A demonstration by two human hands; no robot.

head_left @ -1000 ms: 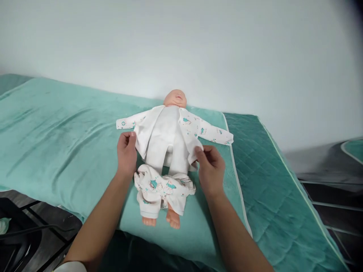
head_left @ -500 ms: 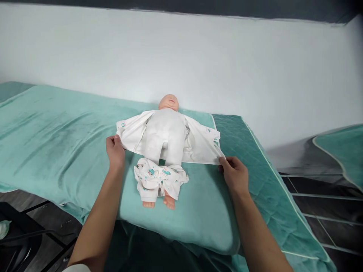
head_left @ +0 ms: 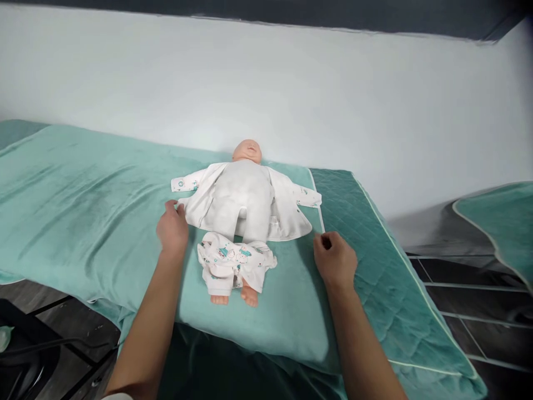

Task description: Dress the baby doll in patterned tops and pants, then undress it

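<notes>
A: Jacket flap's being dropped, right hand pinched, empty. Left hand?
B: Other flap's being touched, grip unclear. Jacket's being spread either side of doll on bed; regrip likely being needed.

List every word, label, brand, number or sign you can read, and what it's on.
No readable text in view.
Shirt: small prints on the sleeves, too small to tell any lettering.
Pants: printed pictures; any lettering too small and blurred to read.
</notes>
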